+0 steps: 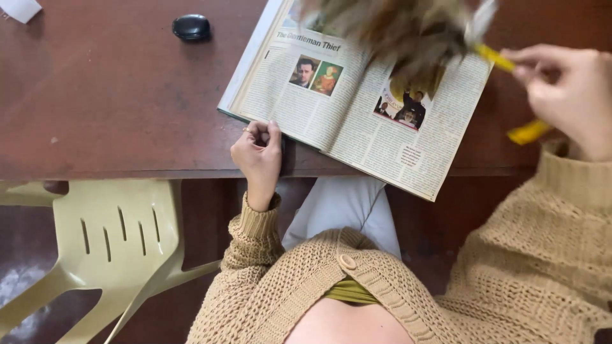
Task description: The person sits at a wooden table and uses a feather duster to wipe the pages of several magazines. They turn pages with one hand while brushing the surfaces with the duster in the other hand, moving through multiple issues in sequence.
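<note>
An open book (357, 102) with printed columns and small pictures lies on the brown wooden table (115, 102), its near corner hanging over the table's front edge. My left hand (258, 156) rests curled against the book's near edge at the left page. My right hand (567, 95) holds the yellow handle of a feather duster (395, 28). The brown feathers, blurred, are over the upper part of the book across both pages.
A small black rounded object (191, 27) sits on the table at the back left. A white scrap (19, 9) lies in the far left corner. A pale yellow plastic chair (108, 242) stands below the table edge on my left.
</note>
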